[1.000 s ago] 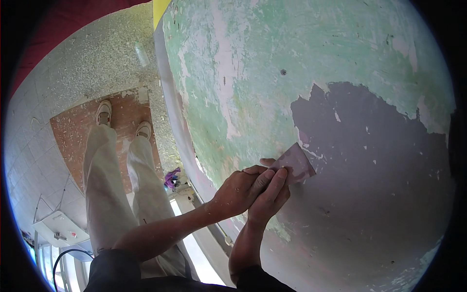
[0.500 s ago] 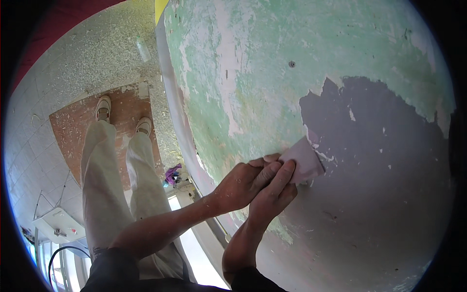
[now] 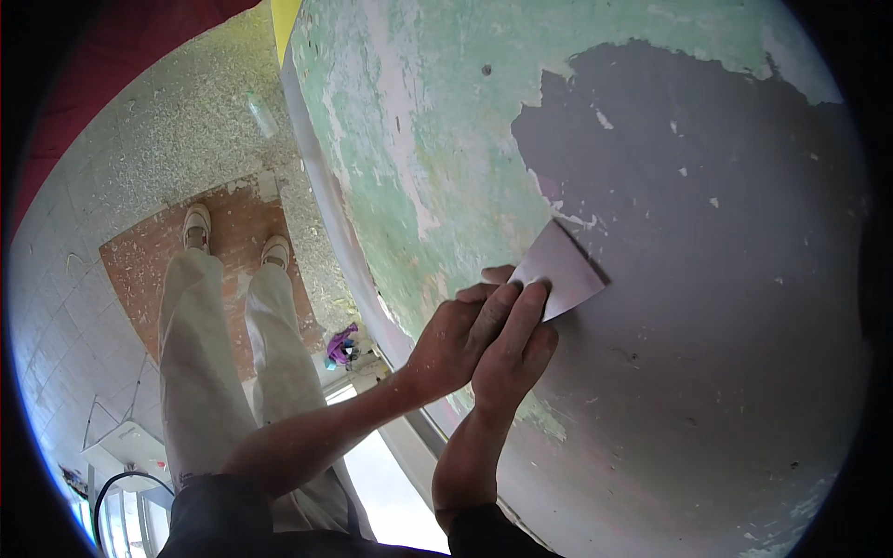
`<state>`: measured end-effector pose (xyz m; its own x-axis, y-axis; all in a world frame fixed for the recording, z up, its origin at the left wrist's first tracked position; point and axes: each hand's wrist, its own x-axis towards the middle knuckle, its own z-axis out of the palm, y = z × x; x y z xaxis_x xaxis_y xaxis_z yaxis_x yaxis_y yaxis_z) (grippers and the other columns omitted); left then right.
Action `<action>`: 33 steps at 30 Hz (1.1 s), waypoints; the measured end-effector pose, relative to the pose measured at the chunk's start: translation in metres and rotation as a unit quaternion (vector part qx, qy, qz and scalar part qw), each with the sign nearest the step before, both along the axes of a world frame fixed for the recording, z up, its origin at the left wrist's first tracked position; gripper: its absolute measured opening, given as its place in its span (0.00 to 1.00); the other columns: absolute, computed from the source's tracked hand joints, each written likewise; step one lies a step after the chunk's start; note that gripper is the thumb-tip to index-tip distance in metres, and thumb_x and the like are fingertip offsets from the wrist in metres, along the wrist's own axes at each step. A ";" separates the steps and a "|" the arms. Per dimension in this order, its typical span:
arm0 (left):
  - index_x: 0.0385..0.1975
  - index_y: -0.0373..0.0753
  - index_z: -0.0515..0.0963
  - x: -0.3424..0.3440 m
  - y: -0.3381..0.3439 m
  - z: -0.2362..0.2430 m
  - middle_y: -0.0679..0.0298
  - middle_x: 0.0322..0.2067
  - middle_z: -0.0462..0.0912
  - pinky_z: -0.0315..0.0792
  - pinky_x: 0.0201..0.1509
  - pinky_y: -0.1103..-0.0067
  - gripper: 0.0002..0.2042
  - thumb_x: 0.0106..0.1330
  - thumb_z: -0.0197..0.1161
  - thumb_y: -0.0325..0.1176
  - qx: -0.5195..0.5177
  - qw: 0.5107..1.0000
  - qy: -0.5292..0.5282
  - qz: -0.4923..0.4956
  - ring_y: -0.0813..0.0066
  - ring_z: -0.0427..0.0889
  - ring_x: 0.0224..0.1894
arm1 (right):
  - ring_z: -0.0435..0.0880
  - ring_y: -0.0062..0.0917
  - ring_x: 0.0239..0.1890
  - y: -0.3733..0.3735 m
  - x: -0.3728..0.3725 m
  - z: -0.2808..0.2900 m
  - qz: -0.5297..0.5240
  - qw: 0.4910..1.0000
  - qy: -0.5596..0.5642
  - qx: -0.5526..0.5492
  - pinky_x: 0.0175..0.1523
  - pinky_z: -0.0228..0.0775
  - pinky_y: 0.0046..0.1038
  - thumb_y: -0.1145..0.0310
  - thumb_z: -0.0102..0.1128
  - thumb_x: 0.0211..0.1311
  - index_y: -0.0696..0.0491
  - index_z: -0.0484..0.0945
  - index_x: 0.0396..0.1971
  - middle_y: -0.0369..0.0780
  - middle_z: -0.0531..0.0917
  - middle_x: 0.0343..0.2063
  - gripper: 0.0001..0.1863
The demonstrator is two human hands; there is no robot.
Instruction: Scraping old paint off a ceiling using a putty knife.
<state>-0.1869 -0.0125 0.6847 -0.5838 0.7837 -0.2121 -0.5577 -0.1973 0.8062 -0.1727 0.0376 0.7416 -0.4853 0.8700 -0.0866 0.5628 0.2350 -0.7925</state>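
Observation:
Both my hands hold a flat, pale metal scraper blade (image 3: 563,265) against the peeling wall, at the ragged boundary between green paint (image 3: 400,186) and a large grey area (image 3: 670,186). My left hand (image 3: 451,339) wraps its fingers round the blade's near end, its thumb lying beside my right fingers. My right hand (image 3: 512,363) is closed on the same end, fingertips pressing on the blade's face. The blade's wide edge rests on the grey area, just below some pale flakes.
My feet (image 3: 196,228) stand on a brown board (image 3: 139,265) over a tiled floor (image 3: 56,344) strewn with chips. Nearby are a plastic bottle (image 3: 261,113), purple bundle (image 3: 341,346), pale tray (image 3: 124,451), dark cable (image 3: 112,488) and red fabric (image 3: 102,51).
The wall has shifted up and left in my view. Both hands and the blade now sit lower relative to the flakes at the grey area's edge.

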 end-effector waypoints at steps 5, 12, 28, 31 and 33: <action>0.50 0.29 0.77 -0.011 -0.001 0.003 0.47 0.34 0.85 0.76 0.41 0.73 0.23 0.79 0.46 0.46 0.000 0.997 -0.077 0.029 0.61 0.87 0.39 | 0.84 0.27 0.26 0.002 -0.010 0.001 0.037 0.995 -0.082 0.036 0.36 0.73 0.27 0.63 0.37 0.79 0.63 0.79 0.32 0.42 0.86 0.25 0.24; 0.55 0.29 0.74 -0.021 0.002 -0.002 0.50 0.47 0.82 0.74 0.53 0.75 0.21 0.80 0.46 0.43 0.027 0.980 -0.180 -0.077 0.65 0.82 0.51 | 0.83 0.28 0.24 0.003 -0.021 -0.004 -0.021 0.999 -0.038 0.020 0.34 0.72 0.27 0.63 0.40 0.79 0.63 0.77 0.30 0.42 0.83 0.23 0.22; 0.38 0.31 0.77 -0.017 0.006 0.006 0.66 0.19 0.76 0.67 0.26 0.81 0.26 0.79 0.43 0.51 -0.028 0.976 -0.205 -0.060 0.82 0.75 0.24 | 0.83 0.26 0.42 0.008 0.012 -0.011 0.090 0.987 0.102 -0.082 0.48 0.72 0.26 0.51 0.37 0.79 0.64 0.74 0.57 0.44 0.85 0.39 0.30; 0.39 0.31 0.77 -0.032 -0.002 0.018 0.67 0.19 0.75 0.65 0.26 0.83 0.25 0.79 0.44 0.51 -0.047 0.939 -0.318 -0.125 0.84 0.72 0.22 | 0.81 0.25 0.47 0.009 0.025 -0.007 0.070 0.989 0.059 -0.118 0.52 0.71 0.25 0.46 0.36 0.78 0.63 0.68 0.64 0.43 0.83 0.43 0.35; 0.39 0.32 0.77 -0.022 0.004 0.015 0.69 0.18 0.74 0.64 0.24 0.84 0.24 0.80 0.44 0.50 -0.023 0.954 -0.289 -0.077 0.86 0.70 0.22 | 0.81 0.26 0.46 0.011 0.043 -0.016 0.023 0.993 0.022 -0.116 0.52 0.72 0.27 0.45 0.38 0.78 0.64 0.69 0.61 0.43 0.83 0.43 0.34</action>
